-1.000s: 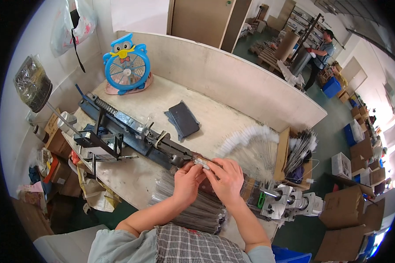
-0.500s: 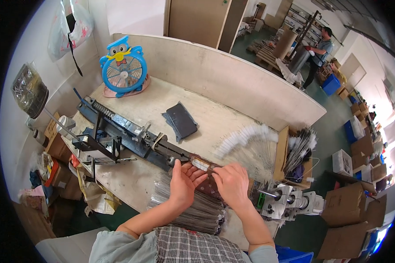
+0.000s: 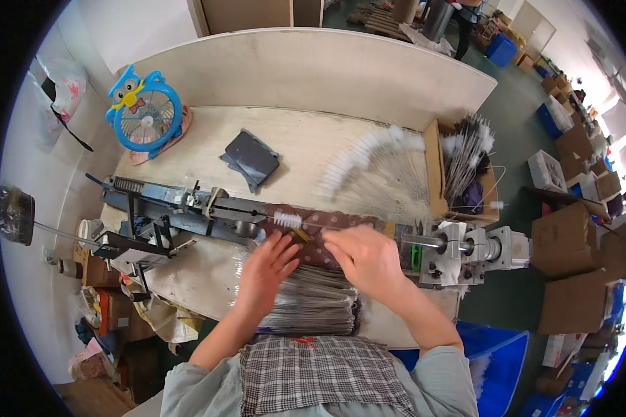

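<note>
A white, fluffy, tube-shaped brush (image 3: pixel 287 220) on thin metal wire (image 3: pixel 318 226) sat just past the spread, empty left hand (image 3: pixel 263 272). I couldn't tell if the curled right hand (image 3: pixel 366 256) pinched anything. The brush seemed light, soft, best held by its wire.

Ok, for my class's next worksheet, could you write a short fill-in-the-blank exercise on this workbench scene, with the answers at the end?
1. The main colour of the fan at the back left of the table is ____.
2. The small white brush is seen against a spotted cloth whose main colour is ____.
3. The open box right of the fanned-out brushes is made of ____.
4. The hand nearer the silver machine is the person's ____.

Missing words: blue; brown; cardboard; right.
</note>
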`<action>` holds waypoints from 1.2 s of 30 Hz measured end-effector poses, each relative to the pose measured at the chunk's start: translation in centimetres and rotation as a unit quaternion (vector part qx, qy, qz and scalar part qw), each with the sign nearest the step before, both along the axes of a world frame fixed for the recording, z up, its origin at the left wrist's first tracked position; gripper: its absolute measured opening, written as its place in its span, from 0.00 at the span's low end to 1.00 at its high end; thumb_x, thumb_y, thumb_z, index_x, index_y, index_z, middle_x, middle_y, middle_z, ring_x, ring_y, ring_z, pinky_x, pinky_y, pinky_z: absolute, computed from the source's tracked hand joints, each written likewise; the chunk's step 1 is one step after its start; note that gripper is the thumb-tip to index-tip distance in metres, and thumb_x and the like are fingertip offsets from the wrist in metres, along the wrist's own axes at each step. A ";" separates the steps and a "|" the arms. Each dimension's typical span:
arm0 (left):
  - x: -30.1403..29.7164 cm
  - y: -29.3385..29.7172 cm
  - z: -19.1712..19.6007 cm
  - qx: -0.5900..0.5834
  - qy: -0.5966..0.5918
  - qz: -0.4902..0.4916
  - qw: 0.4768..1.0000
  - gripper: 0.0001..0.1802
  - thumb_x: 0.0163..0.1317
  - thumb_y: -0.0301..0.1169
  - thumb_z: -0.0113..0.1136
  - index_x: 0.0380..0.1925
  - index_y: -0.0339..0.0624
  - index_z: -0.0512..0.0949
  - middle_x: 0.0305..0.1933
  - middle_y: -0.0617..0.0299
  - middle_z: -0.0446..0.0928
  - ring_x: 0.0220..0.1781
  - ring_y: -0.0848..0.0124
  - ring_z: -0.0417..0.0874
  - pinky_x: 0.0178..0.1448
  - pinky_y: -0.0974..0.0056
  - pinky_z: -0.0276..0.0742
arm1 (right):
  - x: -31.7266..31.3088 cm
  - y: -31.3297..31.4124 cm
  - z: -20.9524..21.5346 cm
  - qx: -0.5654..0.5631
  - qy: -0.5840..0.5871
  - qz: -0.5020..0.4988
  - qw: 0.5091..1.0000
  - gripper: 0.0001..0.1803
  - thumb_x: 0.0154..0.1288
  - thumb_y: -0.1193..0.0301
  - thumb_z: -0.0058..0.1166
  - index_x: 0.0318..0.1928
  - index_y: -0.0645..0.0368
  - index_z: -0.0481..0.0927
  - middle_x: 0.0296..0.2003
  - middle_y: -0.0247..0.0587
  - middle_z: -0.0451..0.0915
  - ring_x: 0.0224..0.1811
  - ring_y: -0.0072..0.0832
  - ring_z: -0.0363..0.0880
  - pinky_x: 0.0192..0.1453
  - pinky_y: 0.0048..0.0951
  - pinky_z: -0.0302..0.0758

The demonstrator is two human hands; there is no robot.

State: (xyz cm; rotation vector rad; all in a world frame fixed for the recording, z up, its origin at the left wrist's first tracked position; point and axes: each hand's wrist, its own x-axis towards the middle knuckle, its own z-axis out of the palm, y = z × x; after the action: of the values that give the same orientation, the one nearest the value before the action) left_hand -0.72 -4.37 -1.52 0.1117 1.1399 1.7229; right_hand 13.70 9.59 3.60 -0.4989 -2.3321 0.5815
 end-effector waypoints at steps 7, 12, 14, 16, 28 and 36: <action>-10.7 -11.4 -6.2 -0.045 -0.037 0.337 0.940 0.18 0.61 0.39 0.58 0.48 0.44 0.72 0.41 0.62 0.77 0.38 0.71 0.77 0.42 0.69 0.74 | 5.3 -2.3 -4.8 -0.072 -0.177 0.071 0.979 0.07 0.58 0.67 0.56 0.35 0.55 0.82 0.29 0.37 0.80 0.31 0.36 0.80 0.33 0.33 0.76; -19.8 -22.3 -9.1 -0.070 0.110 0.571 0.811 0.19 0.53 0.47 0.67 0.33 0.45 0.77 0.25 0.67 0.75 0.24 0.77 0.75 0.24 0.76 0.67 | 4.7 -2.9 -5.9 -0.120 -0.397 0.082 0.906 0.08 0.60 0.64 0.53 0.32 0.54 0.80 0.33 0.39 0.77 0.36 0.37 0.80 0.37 0.40 0.75; -25.2 -29.3 -11.9 -0.146 0.065 0.582 0.797 0.19 0.51 0.47 0.69 0.34 0.48 0.78 0.29 0.69 0.77 0.27 0.77 0.78 0.28 0.77 0.69 | 4.4 -2.0 -5.0 -0.121 -0.373 0.078 0.917 0.08 0.60 0.64 0.53 0.32 0.55 0.79 0.32 0.39 0.77 0.36 0.38 0.79 0.37 0.41 0.75; -25.5 -28.6 -10.8 -0.136 0.024 0.566 0.813 0.19 0.52 0.49 0.68 0.33 0.47 0.78 0.31 0.68 0.78 0.30 0.78 0.78 0.31 0.75 0.71 | 4.7 -1.5 -4.3 -0.123 -0.357 0.060 0.924 0.09 0.61 0.64 0.52 0.31 0.55 0.79 0.31 0.39 0.76 0.36 0.39 0.79 0.37 0.41 0.75; -5.7 -6.9 -5.1 0.013 -0.054 0.176 0.983 0.17 0.64 0.37 0.52 0.49 0.41 0.73 0.46 0.57 0.77 0.53 0.63 0.76 0.59 0.55 0.71 | 5.9 -1.4 -4.5 -0.183 -0.398 0.079 0.895 0.08 0.60 0.65 0.51 0.33 0.54 0.80 0.32 0.38 0.81 0.37 0.38 0.80 0.38 0.39 0.75; 1.5 2.7 1.3 -0.055 -0.081 -0.010 0.995 0.08 0.60 0.32 0.57 0.34 0.42 0.71 0.28 0.63 0.73 0.28 0.70 0.74 0.34 0.64 0.70 | 6.4 0.1 -4.6 -0.066 -0.272 0.066 0.958 0.08 0.56 0.69 0.56 0.36 0.54 0.82 0.29 0.38 0.81 0.33 0.37 0.80 0.35 0.34 0.76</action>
State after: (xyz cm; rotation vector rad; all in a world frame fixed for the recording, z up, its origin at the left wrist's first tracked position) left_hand 0.83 -1.65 -0.18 -0.0824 1.1063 1.6172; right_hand 20.09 9.67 -0.97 -0.6296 -2.8794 0.7381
